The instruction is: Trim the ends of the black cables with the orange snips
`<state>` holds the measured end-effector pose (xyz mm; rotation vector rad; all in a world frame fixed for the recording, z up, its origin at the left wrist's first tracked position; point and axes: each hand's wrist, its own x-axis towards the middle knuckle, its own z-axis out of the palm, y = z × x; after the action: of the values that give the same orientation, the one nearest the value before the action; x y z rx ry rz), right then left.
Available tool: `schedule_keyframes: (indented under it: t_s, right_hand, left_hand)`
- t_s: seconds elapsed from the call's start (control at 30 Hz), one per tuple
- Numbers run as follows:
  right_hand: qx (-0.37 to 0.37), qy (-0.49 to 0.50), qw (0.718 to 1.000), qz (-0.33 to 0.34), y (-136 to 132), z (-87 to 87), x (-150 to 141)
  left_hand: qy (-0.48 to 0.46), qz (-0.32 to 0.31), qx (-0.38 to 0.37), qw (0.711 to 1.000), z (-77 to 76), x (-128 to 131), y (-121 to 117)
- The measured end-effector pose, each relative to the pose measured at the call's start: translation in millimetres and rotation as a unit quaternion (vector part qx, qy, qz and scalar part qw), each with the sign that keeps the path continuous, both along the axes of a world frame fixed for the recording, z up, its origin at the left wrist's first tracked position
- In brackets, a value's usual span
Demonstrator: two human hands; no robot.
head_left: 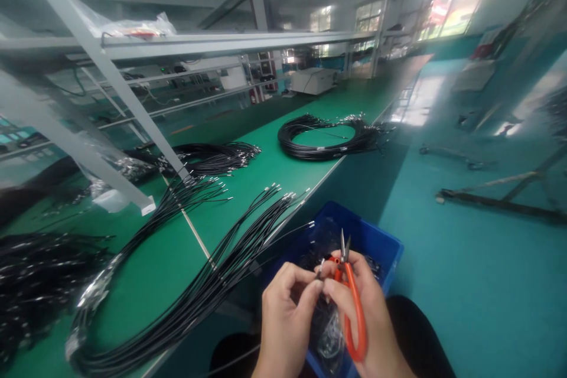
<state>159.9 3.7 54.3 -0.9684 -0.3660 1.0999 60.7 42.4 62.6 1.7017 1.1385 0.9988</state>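
My right hand (370, 301) is wrapped round a pair of scissors with red handles (361, 331). The blades point up and away, slightly parted. Thumb and fingers of my left hand (286, 304) pinch a small dark piece that looks like the end of a black cable, meeting the right fingertips. Below my left wrist a thin cable (241, 357) comes in from the lower left. Both hands are over a blue bin (390, 248) holding clear plastic bags and small parts. To the left, a long bundle of black cables (195, 301) with metal tips curves across the green bench.
The green bench (261, 136) bears a coiled cable bundle (305, 150), another bundle (212, 159) behind the post and a dark cable pile (44, 283) at left. A slanting white shelf post (128, 112) stands on the bench. Wheeled stand legs (500, 201) are on the floor at right.
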Motion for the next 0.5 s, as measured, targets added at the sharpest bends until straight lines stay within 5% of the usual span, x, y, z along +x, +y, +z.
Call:
schedule_keyframes:
  t_s: [0.27,0.5]
  right_hand:
    - [-0.004,-0.018,1.0,0.008,2.1,1.4,4.9]
    - [-0.045,-0.147,0.988,-0.01,4.6,-1.9,4.3]
  left_hand:
    - [0.033,0.011,0.024,0.999,-0.7,-0.5,-4.7]
    - [0.031,0.017,0.019,0.999,-2.5,-0.7,-4.1]
